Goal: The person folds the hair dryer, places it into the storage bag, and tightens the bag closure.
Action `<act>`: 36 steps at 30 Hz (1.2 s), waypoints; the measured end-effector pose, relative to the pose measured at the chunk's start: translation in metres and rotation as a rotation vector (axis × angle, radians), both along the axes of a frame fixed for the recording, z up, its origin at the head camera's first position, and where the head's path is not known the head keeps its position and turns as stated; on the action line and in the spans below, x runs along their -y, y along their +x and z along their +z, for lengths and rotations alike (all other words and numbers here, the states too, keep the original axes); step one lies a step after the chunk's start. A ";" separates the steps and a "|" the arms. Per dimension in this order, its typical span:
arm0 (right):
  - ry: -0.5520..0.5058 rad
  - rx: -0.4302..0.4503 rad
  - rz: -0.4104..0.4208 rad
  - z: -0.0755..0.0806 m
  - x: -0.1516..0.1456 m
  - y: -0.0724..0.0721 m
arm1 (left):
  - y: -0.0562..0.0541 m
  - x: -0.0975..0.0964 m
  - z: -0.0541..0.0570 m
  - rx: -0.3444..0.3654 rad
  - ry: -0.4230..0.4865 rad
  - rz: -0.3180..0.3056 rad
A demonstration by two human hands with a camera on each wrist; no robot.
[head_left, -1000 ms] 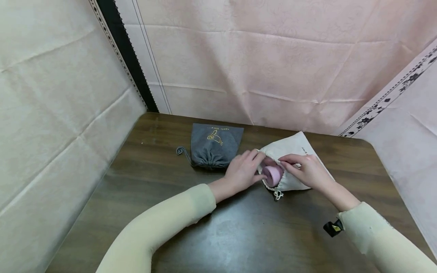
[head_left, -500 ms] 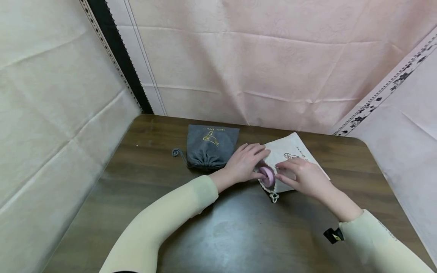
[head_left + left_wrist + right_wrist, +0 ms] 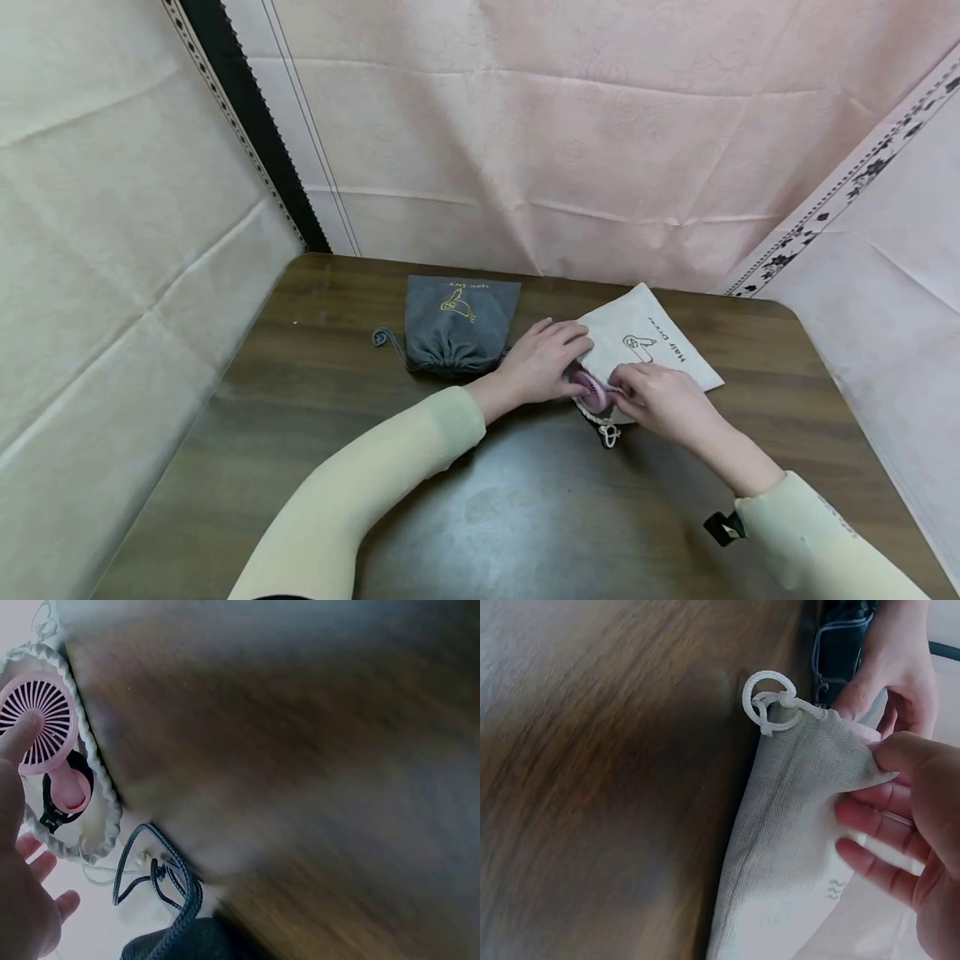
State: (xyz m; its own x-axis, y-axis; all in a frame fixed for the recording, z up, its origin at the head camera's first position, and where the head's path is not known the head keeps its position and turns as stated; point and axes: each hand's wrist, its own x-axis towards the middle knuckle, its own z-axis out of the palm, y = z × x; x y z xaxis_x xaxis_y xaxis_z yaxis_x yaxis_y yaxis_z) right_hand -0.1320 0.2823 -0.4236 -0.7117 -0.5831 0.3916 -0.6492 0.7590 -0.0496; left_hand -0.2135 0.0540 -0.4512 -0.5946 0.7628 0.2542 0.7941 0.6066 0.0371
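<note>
A pink hair dryer (image 3: 592, 393) lies inside the mouth of a white drawstring bag (image 3: 622, 329) printed with a dryer drawing. In the left wrist view its round slotted grille (image 3: 56, 742) faces out, above a pink handle and a black part, maybe a cord. My left hand (image 3: 542, 362) has its thumb against the grille, fingers fairly straight beside the bag's mouth. My right hand (image 3: 663, 404) pinches the bag's edge between thumb and forefinger; its other fingers hang loose in the right wrist view. The bag's white cord loop (image 3: 769, 701) dangles at the mouth's corner.
A dark grey drawstring bag (image 3: 457, 325) with a gold print lies left of the left hand, bulging at its gathered end. Its cord (image 3: 386, 337) trails leftward. Both bags rest on a brown wooden table (image 3: 510, 517), with cloth-covered walls behind and at the sides.
My right hand left the bag's edge, then came back and pinches it lower down. The rim now covers more of the dryer. The left hand stays near the mouth.
</note>
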 end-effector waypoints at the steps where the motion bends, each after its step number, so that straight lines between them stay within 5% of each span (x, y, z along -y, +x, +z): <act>1: -0.007 0.007 0.006 -0.001 -0.001 0.000 | 0.001 -0.001 0.001 0.005 0.000 -0.001; 13: -0.077 0.044 0.026 -0.003 -0.013 0.001 | 0.003 -0.020 -0.006 -0.020 0.014 0.052; 26: -0.041 0.026 -0.007 -0.006 -0.020 0.007 | -0.021 0.014 -0.005 0.054 -0.003 0.021; 36: -0.007 -0.036 0.027 -0.007 -0.012 0.005 | -0.029 0.013 -0.001 0.015 -0.019 0.054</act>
State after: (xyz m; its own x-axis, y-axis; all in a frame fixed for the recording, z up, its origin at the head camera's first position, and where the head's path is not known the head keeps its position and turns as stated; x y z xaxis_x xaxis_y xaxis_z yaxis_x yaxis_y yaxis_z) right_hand -0.1272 0.2940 -0.4308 -0.6810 -0.5995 0.4205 -0.6711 0.7407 -0.0309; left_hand -0.2423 0.0406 -0.4527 -0.6384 0.7344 0.2304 0.7599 0.6490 0.0368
